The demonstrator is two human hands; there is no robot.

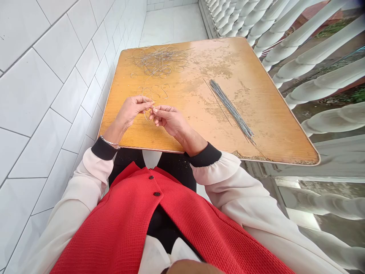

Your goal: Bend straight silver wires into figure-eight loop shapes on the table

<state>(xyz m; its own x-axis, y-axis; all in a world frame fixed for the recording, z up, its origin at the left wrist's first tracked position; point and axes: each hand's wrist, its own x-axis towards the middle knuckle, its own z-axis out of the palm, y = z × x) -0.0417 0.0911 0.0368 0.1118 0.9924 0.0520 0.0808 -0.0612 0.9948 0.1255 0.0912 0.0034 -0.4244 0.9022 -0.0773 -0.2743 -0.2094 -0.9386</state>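
Over the near left part of the table, my left hand (132,111) pinches a thin wire (145,114) between thumb and fingertips. My right hand (170,120) meets it from the right, its thumb and forefinger closed on the same wire, the fingertips of both hands almost touching. A curved end of the wire hangs below my left fingers. Just beyond the hands lie several bent wire pieces (165,90) with curled ends. Farther back is a tangled pile of bent wires (159,61). To the right rests a bundle of straight grey wires (232,108).
The wooden table (273,125) has worn patches and a chipped near edge. A single straight wire (219,102) lies beside the bundle. A white tiled wall (51,76) runs close along the left. White balusters (302,64) stand along the right side.
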